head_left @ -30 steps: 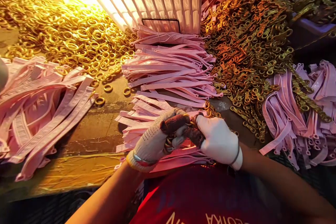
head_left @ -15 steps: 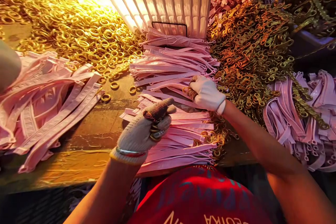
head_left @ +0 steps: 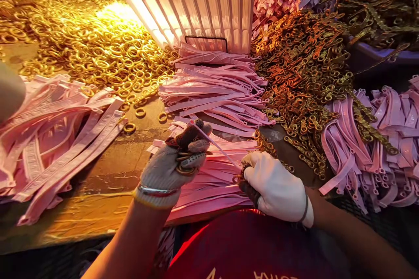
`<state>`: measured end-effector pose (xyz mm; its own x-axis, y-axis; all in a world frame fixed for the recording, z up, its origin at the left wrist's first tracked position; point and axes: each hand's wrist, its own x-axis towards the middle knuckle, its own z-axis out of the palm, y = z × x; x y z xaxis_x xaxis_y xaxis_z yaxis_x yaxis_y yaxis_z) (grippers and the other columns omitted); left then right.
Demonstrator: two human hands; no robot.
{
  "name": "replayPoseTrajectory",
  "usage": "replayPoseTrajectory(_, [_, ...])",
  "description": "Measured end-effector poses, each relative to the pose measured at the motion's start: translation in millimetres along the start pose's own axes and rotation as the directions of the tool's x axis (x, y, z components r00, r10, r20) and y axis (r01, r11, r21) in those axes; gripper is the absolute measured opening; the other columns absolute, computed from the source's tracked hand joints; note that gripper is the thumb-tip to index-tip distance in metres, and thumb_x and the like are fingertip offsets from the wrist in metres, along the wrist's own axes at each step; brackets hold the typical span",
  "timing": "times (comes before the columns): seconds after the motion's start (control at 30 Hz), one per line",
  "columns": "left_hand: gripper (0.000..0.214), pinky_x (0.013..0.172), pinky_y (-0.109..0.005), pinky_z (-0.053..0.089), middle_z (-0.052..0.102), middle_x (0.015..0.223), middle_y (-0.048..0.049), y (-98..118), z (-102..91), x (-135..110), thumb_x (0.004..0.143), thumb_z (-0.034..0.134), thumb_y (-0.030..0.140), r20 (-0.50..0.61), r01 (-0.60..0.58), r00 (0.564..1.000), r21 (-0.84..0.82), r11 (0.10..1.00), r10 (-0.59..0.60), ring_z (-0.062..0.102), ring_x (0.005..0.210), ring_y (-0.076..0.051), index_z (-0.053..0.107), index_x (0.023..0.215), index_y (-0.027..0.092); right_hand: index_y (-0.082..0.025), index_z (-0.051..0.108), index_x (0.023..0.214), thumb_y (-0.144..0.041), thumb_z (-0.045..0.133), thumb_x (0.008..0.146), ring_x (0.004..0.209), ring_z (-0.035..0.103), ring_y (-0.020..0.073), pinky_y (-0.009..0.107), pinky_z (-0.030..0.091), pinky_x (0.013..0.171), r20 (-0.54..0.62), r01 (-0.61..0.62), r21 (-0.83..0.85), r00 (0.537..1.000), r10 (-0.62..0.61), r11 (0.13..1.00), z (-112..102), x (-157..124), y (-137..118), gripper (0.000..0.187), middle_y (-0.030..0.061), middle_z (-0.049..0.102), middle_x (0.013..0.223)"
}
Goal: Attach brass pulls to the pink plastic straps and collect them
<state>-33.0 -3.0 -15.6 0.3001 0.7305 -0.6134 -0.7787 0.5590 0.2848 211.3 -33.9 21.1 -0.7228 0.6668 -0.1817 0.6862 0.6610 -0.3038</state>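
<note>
My left hand (head_left: 173, 163), in a dotted knit glove, is closed around several gold rings (head_left: 183, 162) and pinches one end of a thin pink strap (head_left: 218, 149). My right hand (head_left: 275, 187), in a white glove, pinches the other end of that strap near my chest. The strap runs taut between both hands, just above a stack of pink straps (head_left: 212, 178) at the table's near edge. A second pile of pink straps (head_left: 216, 91) lies just beyond it.
Loose gold rings (head_left: 98, 52) cover the back left. A heap of brass clasps (head_left: 307, 74) lies at the right, with more pink straps (head_left: 369, 152) beside it and at the left (head_left: 55, 135). A ribbed white crate (head_left: 203, 4) stands behind.
My right hand left the far strap pile and came back toward my chest with one strap. My left hand took its other end, still holding the rings.
</note>
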Motion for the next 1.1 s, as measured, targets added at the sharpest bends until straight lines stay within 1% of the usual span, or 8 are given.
replayPoseTrajectory(0.13, [0.011, 0.031, -0.013, 0.021, 0.057, 0.063, 0.0011, -17.6, 15.7, -11.4, 0.089, 0.066, 0.025, 0.057, -0.075, 0.996, 0.163, 0.984, 0.067, 0.034, 0.037, -0.004, 0.065, 0.097, 0.017, -0.017, 0.063, 0.098, -0.023, 0.055, 0.096, 0.079, 0.059, 0.0211, 0.032, 0.045, 0.074, -0.15, -0.028, 0.094, 0.988, 0.042, 0.995, -6.2, -1.8, 1.4, 0.01, 0.0079, 0.064, 0.09])
replayPoseTrajectory(0.27, [0.029, 0.038, -0.014, 0.031, 0.059, 0.061, 0.0002, -47.7, 22.3, -9.8, 0.083, 0.075, 0.041, 0.112, -0.188, 0.982, 0.477, 0.859, 0.153, 0.043, 0.043, -0.006, 0.061, 0.08, 0.017, -0.016, 0.063, 0.101, -0.015, 0.059, 0.083, 0.081, 0.06, 0.0255, 0.035, 0.046, 0.072, -0.18, -0.187, -0.037, 0.968, 0.178, 0.982, -21.0, 4.5, -2.2, 0.018, 0.0107, 0.064, 0.092])
replayPoseTrajectory(0.43, [0.043, 0.036, -0.018, 0.023, 0.05, 0.05, 0.0018, -59.2, 26.2, -11.2, 0.093, 0.059, 0.054, 0.187, -0.193, 0.98, 0.804, 0.562, 0.07, 0.035, 0.039, -0.008, 0.054, 0.07, 0.018, -0.017, 0.061, 0.093, -0.012, 0.062, 0.073, 0.068, 0.059, 0.0239, 0.033, 0.039, 0.056, -0.141, -0.262, -0.214, 0.962, 0.236, 0.941, -22.9, 9.7, -10.9, 0.021, 0.0104, 0.064, 0.084])
replayPoseTrajectory(0.53, [0.035, 0.044, -0.019, 0.033, 0.053, 0.054, 0.0019, -56.3, 31.3, -10.3, 0.094, 0.059, 0.046, 0.289, -0.311, 0.951, 0.89, 0.333, 0.115, 0.042, 0.046, -0.01, 0.057, 0.073, 0.019, -0.017, 0.06, 0.087, -0.013, 0.06, 0.084, 0.057, 0.054, 0.0205, 0.033, 0.027, 0.048, -0.291, -0.239, -0.353, 0.947, 0.137, 0.905, -10.1, 8.7, -9.9, 0.004, 0.0095, 0.063, 0.076])
replayPoseTrajectory(0.63, [0.023, 0.069, -0.022, 0.047, 0.066, 0.072, -0.002, -56.5, 32.1, -4.5, 0.093, 0.062, 0.034, 0.468, -0.479, 0.877, 0.872, 0.102, 0.113, 0.06, 0.071, -0.015, 0.065, 0.076, 0.018, -0.018, 0.057, 0.079, -0.013, 0.049, 0.096, 0.053, 0.051, 0.0185, 0.032, 0.021, 0.048, -0.417, -0.23, -0.479, 0.909, 0.011, 0.847, 1.1, 6.8, -6.7, 0.019, 0.008, 0.061, 0.067])
replayPoseTrajectory(0.77, [0.031, 0.053, -0.021, 0.038, 0.058, 0.059, 0.0004, -58.5, 28.6, 0.9, 0.092, 0.061, 0.04, 0.36, -0.357, 0.933, 0.917, 0.176, 0.016, 0.048, 0.053, -0.011, 0.062, 0.072, 0.017, -0.018, 0.057, 0.083, -0.01, 0.05, 0.092, 0.058, 0.056, 0.0211, 0.033, 0.027, 0.05, -0.374, -0.248, -0.369, 0.922, 0.101, 0.896, -3.2, 1.3, -4.4, 0.015, 0.0083, 0.062, 0.072])
replayPoseTrajectory(0.87, [0.037, 0.045, -0.021, 0.029, 0.048, 0.051, 0.0035, -58.9, 27.8, 1.1, 0.092, 0.06, 0.045, 0.268, -0.259, 0.963, 0.925, 0.278, 0.007, 0.038, 0.046, -0.009, 0.057, 0.069, 0.016, -0.017, 0.059, 0.099, -0.006, 0.05, 0.085, 0.067, 0.062, 0.0239, 0.035, 0.033, 0.054, -0.176, -0.234, -0.241, 0.965, 0.195, 0.942, -13.0, -3.2, 0.1, 0.02, 0.0096, 0.067, 0.084])
replayPoseTrajectory(1.1, [0.041, 0.049, -0.02, 0.033, 0.05, 0.055, 0.0039, -60.2, 27.5, 3.2, 0.093, 0.058, 0.048, 0.288, -0.276, 0.957, 0.944, 0.183, -0.042, 0.042, 0.051, -0.008, 0.057, 0.069, 0.015, -0.018, 0.056, 0.098, -0.009, 0.051, 0.075, 0.075, 0.066, 0.0244, 0.033, 0.031, 0.058, 0.066, -0.186, -0.13, 0.978, 0.195, 0.974, -4.8, -4.0, 19.0, 0.025, 0.0075, 0.069, 0.08])
